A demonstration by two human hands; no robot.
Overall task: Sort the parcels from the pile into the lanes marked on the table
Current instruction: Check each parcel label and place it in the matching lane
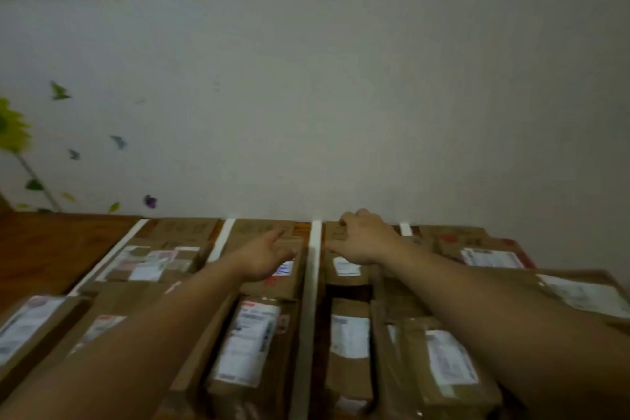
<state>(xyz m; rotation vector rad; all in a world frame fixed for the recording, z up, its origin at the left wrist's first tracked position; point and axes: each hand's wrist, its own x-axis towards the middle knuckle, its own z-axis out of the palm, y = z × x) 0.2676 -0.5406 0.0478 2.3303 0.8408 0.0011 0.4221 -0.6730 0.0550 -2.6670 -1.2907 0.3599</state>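
Brown cardboard parcels with white labels fill the lanes on the wooden table [51,249], which white tape strips [312,283] divide. My left hand [264,257] hovers over a parcel [279,280] in the lane left of the middle strip, fingers relaxed and holding nothing. My right hand [364,239] lies at the far end of the lane right of that strip, its fingers curled over the top edge of a far parcel [332,232]. The view is blurred.
A white wall with flower and butterfly stickers [13,133] rises directly behind the table. More parcels [491,257] lie stacked at the right, one large box [579,293] overlapping others. Bare wood shows only at the far left.
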